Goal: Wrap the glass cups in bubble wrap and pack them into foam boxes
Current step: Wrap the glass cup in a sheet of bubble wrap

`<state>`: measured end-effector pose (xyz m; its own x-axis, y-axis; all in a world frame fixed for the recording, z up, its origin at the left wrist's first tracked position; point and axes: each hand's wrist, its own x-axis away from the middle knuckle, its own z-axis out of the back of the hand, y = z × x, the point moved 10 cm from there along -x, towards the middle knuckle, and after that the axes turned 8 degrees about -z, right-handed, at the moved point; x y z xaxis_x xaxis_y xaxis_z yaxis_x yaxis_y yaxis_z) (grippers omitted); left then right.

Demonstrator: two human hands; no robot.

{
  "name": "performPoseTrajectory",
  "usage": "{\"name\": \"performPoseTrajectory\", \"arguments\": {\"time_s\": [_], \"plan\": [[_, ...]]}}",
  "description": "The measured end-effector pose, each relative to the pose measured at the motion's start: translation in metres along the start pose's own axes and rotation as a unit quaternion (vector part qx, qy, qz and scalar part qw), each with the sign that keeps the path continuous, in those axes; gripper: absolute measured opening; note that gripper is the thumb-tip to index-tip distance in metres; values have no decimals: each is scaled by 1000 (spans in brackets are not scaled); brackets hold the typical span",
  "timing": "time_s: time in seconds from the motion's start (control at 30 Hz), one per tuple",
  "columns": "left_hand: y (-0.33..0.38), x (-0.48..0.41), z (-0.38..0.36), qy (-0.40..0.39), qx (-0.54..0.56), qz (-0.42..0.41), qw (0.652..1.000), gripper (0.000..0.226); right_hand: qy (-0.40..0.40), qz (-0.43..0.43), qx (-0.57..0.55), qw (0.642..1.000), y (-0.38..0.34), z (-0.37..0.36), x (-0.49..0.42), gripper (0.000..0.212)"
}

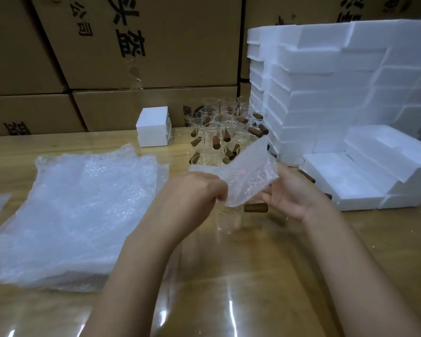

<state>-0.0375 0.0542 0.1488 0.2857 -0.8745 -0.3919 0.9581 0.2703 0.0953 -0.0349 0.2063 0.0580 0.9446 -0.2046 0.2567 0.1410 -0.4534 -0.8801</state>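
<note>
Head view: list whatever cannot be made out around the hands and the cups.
- Right hand: fingertips hidden behind the bubble wrap sheet, so its grip is unclear.
- Glass cup below the sheet: body blurred and transparent; only its wooden handle is clear.
- Cup cluster: overlapping clear glass, count unreadable.
- Foam box stack: cut off by the right edge.
- Cardboard boxes: print cut off by the top edge.
</note>
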Motion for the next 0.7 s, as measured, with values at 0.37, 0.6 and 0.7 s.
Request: {"name": "performPoseTrajectory", "arguments": {"time_s": [0.37,0.6,0.7], "plan": [[-8,5,-30,-113,-40,18,993,35,106,-44,112,987,2,29,5,13],[-23,10,-24,-77,125,88,985,16,222,119,196,948,-43,22,29,19],[-19,6,5,97,251,105,957,7,239,250,253,904,-66,-12,51,9]]}}
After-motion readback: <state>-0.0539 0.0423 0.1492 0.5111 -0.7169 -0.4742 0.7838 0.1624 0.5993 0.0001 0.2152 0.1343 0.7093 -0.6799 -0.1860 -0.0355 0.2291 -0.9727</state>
